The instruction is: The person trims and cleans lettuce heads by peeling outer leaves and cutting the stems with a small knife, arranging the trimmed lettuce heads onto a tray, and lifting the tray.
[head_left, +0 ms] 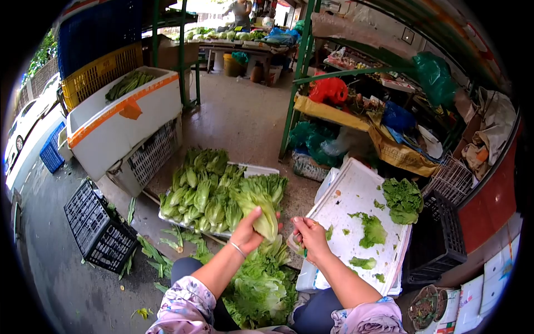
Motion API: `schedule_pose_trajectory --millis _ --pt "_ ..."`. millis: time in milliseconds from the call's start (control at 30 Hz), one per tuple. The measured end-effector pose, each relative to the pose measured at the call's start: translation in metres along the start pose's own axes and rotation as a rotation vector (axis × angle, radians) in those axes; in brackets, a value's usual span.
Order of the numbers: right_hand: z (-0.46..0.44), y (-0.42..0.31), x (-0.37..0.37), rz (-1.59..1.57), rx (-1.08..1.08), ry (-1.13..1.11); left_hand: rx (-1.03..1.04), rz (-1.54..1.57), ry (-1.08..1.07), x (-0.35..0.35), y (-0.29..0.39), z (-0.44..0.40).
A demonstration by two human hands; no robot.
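My left hand [249, 234] is wrapped round a pale green lettuce head [266, 222], its leafy end pointing away from me. Just right of its base, my right hand [312, 238] is closed on a small thing with a green end that shows below the fist; the rest is mostly hidden. Beyond the left hand, a pile of lettuce heads [203, 195] fills a white tray [258, 168]. Loose lettuce leaves [258, 289] are heaped between my knees. On the right, a white foam board [347, 195] bears a leafy lettuce bunch [403, 200] and torn leaf pieces [371, 230].
Black crates stand at left [103, 228] and at right [439, 239]. A white foam box [125, 119] with green vegetables rests on a crate [153, 158]. Green metal shelving [300, 78] holds bags at back right. Leaf scraps [153, 256] litter the floor. A person [241, 14] is in the background.
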State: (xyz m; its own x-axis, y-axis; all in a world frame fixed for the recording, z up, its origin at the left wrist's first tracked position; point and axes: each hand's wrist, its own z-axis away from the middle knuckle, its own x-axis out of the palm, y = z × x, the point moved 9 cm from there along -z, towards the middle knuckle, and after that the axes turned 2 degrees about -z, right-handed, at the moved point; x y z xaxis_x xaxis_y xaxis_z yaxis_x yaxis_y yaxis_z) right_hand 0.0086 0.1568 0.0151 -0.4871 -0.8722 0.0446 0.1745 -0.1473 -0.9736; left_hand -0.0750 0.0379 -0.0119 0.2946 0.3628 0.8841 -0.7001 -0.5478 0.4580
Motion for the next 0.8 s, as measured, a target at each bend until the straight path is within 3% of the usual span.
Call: schedule_pose_trajectory --millis 67,167,267,433,600,667,733,800 --pt "0.008 -0.001 0.013 -0.017 -0.007 -0.076 0.079 0.138 0.034 -0.008 0.013 -0.010" --pt "0.019 -0.017 0.032 0.014 -0.261 -0.158 0.131 0.190 0.121 -0.008 0.022 -0.010" --pt "0.033 -0.032 0.046 0.178 -0.446 -0.201 0.053 0.299 0.111 -0.005 0.010 -0.011" --pt "0.044 -0.038 0.061 0.354 -0.578 -0.264 -0.048 0.386 0.117 0.005 -0.010 -0.009" --pt "0.041 -0.033 0.060 0.473 -0.625 -0.189 -0.167 0.515 0.055 0.020 -0.024 -0.002" --pt "0.044 -0.043 0.057 0.584 -0.756 -0.067 -0.171 0.562 0.008 0.024 -0.024 -0.003" --pt "0.043 -0.044 0.058 0.592 -0.662 -0.090 -0.165 0.538 0.009 0.026 -0.023 -0.002" --pt "0.047 -0.049 0.059 0.561 -0.812 -0.081 -0.186 0.564 0.053 0.025 -0.026 0.001"
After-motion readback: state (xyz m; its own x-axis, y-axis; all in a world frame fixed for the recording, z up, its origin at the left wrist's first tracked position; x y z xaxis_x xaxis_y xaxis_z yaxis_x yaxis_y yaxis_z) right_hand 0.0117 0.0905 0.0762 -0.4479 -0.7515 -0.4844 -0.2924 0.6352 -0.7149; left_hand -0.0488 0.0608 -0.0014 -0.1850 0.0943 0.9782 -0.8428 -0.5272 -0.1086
